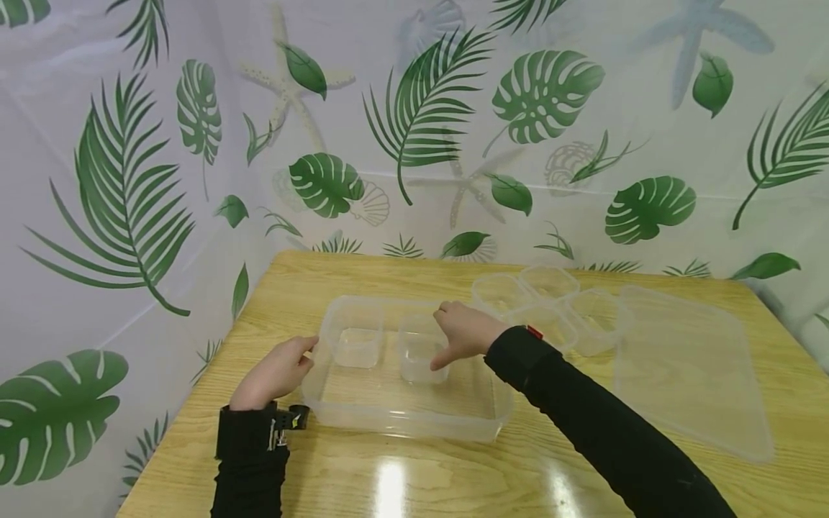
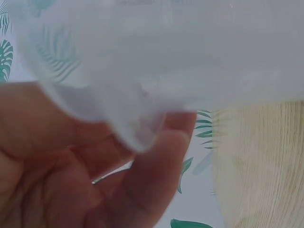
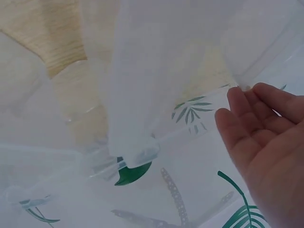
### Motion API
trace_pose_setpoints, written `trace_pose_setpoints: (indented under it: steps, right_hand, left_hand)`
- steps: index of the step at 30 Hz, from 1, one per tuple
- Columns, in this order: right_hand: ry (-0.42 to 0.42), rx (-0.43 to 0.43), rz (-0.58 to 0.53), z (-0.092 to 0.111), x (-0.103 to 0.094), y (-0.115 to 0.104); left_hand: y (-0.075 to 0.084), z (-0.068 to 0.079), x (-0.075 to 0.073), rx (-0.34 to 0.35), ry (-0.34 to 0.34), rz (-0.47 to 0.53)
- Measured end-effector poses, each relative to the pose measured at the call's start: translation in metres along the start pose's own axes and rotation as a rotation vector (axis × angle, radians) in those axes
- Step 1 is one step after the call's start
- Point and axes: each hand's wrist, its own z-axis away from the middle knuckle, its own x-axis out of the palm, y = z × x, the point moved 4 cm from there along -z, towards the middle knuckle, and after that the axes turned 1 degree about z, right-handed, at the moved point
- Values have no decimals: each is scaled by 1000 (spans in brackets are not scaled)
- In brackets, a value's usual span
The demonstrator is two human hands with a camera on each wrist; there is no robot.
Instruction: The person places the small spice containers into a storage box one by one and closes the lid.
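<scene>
A large clear plastic box (image 1: 401, 421) stands on the wooden table. My left hand (image 1: 275, 370) grips its left rim, and in the left wrist view the thumb (image 2: 159, 166) is on one side of the box wall (image 2: 228, 61) with fingers on the other. Inside the box, my right hand (image 1: 469, 334) holds a small clear plastic container (image 1: 417, 363) by its right side, thumb at the near corner and fingers at the far one. Right wrist view: the fingertips (image 3: 236, 97) are at a clear edge. Left of it sits another small clear container (image 1: 356, 349), also in the box.
Several more small clear containers (image 1: 592, 320) are grouped at the back, right of the box. A large clear flat lid (image 1: 693, 374) lies on the table (image 1: 350, 475) at the right. A leaf-print sheet (image 1: 414, 223) hangs behind and left of the table.
</scene>
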Motion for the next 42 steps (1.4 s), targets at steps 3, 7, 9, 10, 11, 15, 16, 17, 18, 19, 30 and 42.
trace_pose_setpoints:
  steps: [3,7,9,10,11,15,16,17,18,19,30,42]
  right_hand:
    - [-5,-1,27,-3,-1,-2]
    - [-24,1,65,-7,-3,-5]
    - [-35,5,72,-10,-4,-6]
    - [-40,10,69,-11,-4,-7]
    - [-42,12,65,-12,-4,-7]
    - [-46,31,52,-19,-4,-8]
    - [-46,38,53,-20,-4,-8]
    - [-44,44,51,-22,-4,-8]
    - [-40,48,45,-23,-4,-8]
    - [-36,52,40,-24,-4,-8]
    - [1,71,-5,-29,-3,-8]
    - [62,57,25,-30,-3,-10]
  left_hand:
    - [-1,0,0,-4,3,-9]
    - [-1,0,1,-7,5,-8]
    - [-1,1,2,-6,3,0]
    - [-1,1,3,-6,3,5]
    - [-1,1,3,-7,2,7]
    - [-2,-1,4,1,3,15]
    - [-2,-2,4,1,4,15]
    - [-2,-2,4,5,4,13]
    - [-2,-3,4,9,5,13]
    - [-2,-3,4,8,4,15]
    - [-5,-6,0,6,2,3]
    - [-4,-5,0,4,2,-6]
